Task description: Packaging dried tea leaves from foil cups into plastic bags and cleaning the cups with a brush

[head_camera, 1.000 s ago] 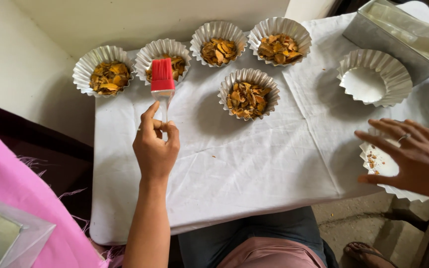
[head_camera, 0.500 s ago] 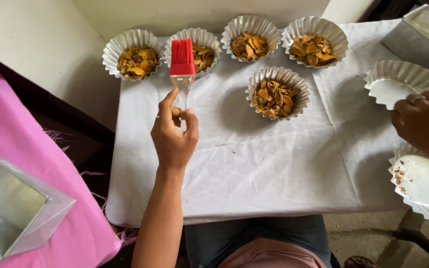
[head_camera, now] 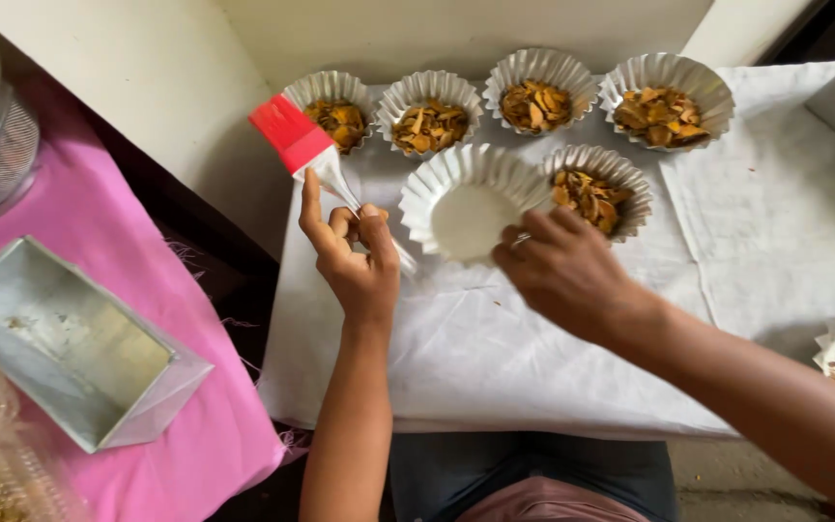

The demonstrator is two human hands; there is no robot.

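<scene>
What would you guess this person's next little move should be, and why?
Probably set the empty fluted tin flat on the white cloth and bring the red brush into it. The right hand holds the tin tilted at its rim, and the left hand has the brush raised beside it.

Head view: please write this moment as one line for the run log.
left hand: holds red silicone brush | right hand: holds empty fluted foil cup | white cloth: five filled foil cups
</scene>
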